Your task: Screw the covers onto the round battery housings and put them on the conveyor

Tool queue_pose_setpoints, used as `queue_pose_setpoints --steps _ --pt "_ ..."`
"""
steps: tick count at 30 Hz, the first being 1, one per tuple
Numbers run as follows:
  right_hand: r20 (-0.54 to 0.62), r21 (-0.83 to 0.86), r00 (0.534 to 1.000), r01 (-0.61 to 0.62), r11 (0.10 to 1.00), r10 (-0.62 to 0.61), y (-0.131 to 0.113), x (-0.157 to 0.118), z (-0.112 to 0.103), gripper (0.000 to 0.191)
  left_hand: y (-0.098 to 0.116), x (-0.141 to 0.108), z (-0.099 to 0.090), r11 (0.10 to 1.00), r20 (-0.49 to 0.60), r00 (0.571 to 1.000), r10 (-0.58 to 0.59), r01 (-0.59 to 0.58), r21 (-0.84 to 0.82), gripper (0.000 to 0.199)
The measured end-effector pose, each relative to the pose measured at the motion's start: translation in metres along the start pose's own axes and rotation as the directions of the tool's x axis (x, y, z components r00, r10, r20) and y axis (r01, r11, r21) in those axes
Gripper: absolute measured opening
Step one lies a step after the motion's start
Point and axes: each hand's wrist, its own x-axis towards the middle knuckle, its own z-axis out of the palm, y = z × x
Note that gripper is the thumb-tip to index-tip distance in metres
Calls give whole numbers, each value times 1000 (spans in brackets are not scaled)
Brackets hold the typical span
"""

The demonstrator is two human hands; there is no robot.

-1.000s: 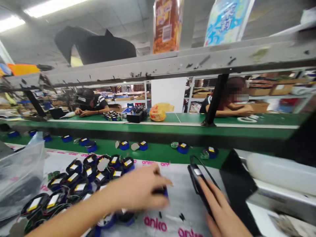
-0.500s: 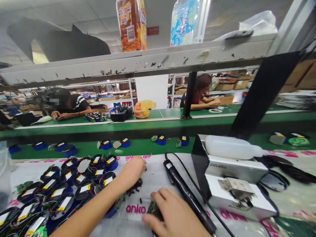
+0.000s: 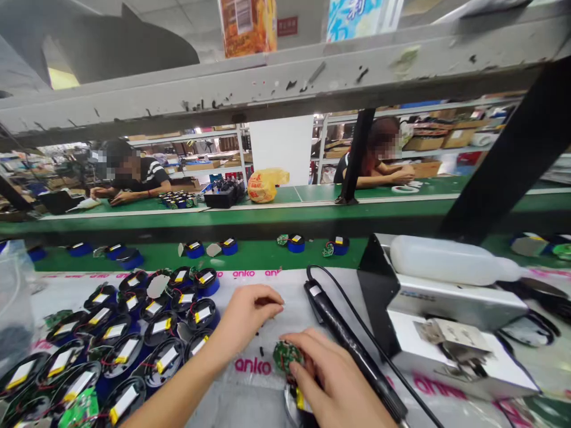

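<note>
Right hand pins green circuit board flat on bench, steadying it. Left hand, at board's 10 o'clock, pinches among small black screws. Black screwdriver lies at 3 o'clock, within reach.

One head cam only, worn, looks fwd and down, close over bench; hands at 6 o'clock, co-workers far at 12.

Bare sheet lies open ahead; shells crowd the left, the black tool and metal box bar the right.
</note>
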Motion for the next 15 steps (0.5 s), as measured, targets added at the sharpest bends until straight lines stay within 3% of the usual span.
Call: queue_pose_setpoints --steps 3,7,11,15 --pt "-29 75 999 -42 996 44 9 0 -10 17 -14 -18 17 940 5 996 -91 88 -330 15" --pt "-49 88 998 -38 995 42 12 -2 -16 17 -38 -31 40 752 57 980 -190 182 -634 33" --pt "-49 44 997 -56 997 58 11 -5 -19 14 -49 -33 46 570 131 963 -236 246 -784 35" --pt "-9 -10 996 -90 996 90 16 -6 -18 15 -49 -33 42 454 192 950 -247 288 -843 34"
